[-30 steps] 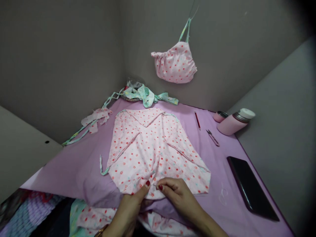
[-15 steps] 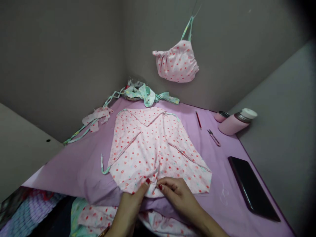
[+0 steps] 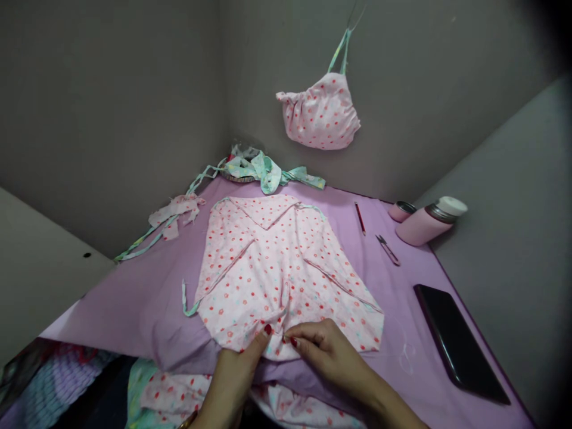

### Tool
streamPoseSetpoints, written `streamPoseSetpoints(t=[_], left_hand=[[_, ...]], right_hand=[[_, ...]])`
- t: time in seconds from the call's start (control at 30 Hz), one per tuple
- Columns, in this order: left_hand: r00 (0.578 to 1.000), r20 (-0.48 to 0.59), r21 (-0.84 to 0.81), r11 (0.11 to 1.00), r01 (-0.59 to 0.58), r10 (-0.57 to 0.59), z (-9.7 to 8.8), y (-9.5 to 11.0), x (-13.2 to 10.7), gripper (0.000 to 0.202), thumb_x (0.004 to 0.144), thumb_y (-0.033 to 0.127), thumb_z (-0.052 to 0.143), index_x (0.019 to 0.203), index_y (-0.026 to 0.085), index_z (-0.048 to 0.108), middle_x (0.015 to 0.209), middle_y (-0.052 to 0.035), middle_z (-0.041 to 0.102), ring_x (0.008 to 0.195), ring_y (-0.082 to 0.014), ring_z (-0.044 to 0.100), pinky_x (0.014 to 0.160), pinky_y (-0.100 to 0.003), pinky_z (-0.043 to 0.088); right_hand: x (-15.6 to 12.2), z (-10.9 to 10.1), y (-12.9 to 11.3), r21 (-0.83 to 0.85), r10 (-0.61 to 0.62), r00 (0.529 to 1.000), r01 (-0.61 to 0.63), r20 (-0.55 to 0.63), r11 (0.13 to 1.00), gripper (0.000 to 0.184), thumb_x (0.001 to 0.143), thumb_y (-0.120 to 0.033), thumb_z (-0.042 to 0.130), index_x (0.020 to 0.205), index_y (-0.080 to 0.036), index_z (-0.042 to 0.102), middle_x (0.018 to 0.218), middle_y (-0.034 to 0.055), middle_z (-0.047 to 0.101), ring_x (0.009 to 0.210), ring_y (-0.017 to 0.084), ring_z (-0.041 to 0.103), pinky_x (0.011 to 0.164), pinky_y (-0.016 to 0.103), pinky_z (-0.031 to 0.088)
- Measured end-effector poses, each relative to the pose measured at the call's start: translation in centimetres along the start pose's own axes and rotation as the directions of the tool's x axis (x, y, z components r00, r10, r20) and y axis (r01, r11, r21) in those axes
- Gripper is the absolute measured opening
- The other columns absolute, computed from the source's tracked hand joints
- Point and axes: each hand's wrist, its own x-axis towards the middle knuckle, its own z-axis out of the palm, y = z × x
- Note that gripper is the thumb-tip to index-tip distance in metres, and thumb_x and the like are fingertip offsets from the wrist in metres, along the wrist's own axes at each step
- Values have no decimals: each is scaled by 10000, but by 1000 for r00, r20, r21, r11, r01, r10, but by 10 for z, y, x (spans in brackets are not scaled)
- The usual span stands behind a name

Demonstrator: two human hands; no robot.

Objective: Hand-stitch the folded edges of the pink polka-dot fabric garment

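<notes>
A pink fabric piece with red dots (image 3: pixel 277 268) lies spread flat on the purple table cover (image 3: pixel 134 298). My left hand (image 3: pixel 236 372) and my right hand (image 3: pixel 324 351) meet at its near edge. Both pinch the fabric there between thumb and fingers, fingertips almost touching. A mint-green trim strip (image 3: pixel 187 301) hangs off the fabric's left corner. More of the same dotted cloth (image 3: pixel 179 396) bunches below the table edge near my wrists.
A finished dotted pouch (image 3: pixel 319 113) hangs on the back wall. Mint scraps (image 3: pixel 263 170) and pink scraps (image 3: pixel 176 208) lie at the back left. On the right lie a red pen (image 3: pixel 360 218), thread snips (image 3: pixel 386 249), a pink flask (image 3: pixel 426 221) and a black phone (image 3: pixel 460 342).
My hands stay at the near edge; the right thumb has shifted slightly lower on the pinch. The view has drifted a little.
</notes>
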Motion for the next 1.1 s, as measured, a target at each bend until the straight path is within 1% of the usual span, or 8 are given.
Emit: streamPoseSetpoints(t=[0.1,0.23,0.33,0.43,0.6,0.8,0.93,1.1], left_hand=[[992,43,135,983,-121,117,-3,-8,5,495,691,337,655,1135,138,560,1258,-119,539,1185,-225,465,1027,-340,311],[982,26,191,963,-188,186,-3,-9,5,536,648,360,656,1123,128,565,1236,-123,557,1181,-248,468,1028,-357,313],[982,12,193,963,-186,187,-2,-7,4,525,618,370,675,1084,143,592,1191,-108,593,1171,-260,478,1022,-360,325],[983,36,192,964,-186,182,-3,-9,5,507,645,381,659,1091,150,586,1205,-101,585,1184,-250,465,1029,-351,314],[984,44,172,969,-180,175,-4,-13,9,574,697,363,611,1203,124,483,1317,-130,476,1218,-220,426,1054,-346,265],[987,19,201,966,-162,161,-3,-12,8,506,685,361,625,1139,151,547,1284,-114,514,1207,-245,438,1053,-383,263],[976,15,226,950,-217,219,-3,-15,9,517,668,374,632,1121,137,558,1249,-126,543,1203,-245,442,1045,-381,278],[967,75,322,912,-254,243,-7,-19,10,446,678,401,605,1033,131,613,1151,-123,612,1120,-267,515,1021,-410,317]], right_hand=[[1,-1,0,-43,-8,1000,9,20,999,221,839,-174,434,809,-142,651,630,-20,526,594,90,455,579,171,336],[1,-3,-3,-165,-6,999,12,42,986,205,818,-135,433,741,-141,623,588,-34,470,563,78,421,560,170,302],[2,-6,-9,-266,-11,998,27,60,964,195,800,-111,446,726,-151,622,582,-39,464,558,76,421,568,176,291],[3,-9,-13,-304,-19,997,39,70,952,190,791,-98,455,722,-158,621,575,-45,457,554,72,419,568,176,284],[4,-8,-8,-238,-36,997,51,68,970,203,814,-105,436,791,-161,630,600,-47,469,563,67,419,571,169,289],[3,-5,-5,-202,-21,999,31,50,979,199,819,-116,434,758,-160,618,593,-50,446,563,65,409,556,163,281],[3,-5,-11,-305,-7,999,16,32,952,188,794,-101,455,735,-166,622,574,-49,464,552,66,432,559,169,277],[4,2,-19,-463,2,1000,-11,-20,886,206,799,-127,454,675,-174,612,558,-27,545,534,82,485,543,185,269]])
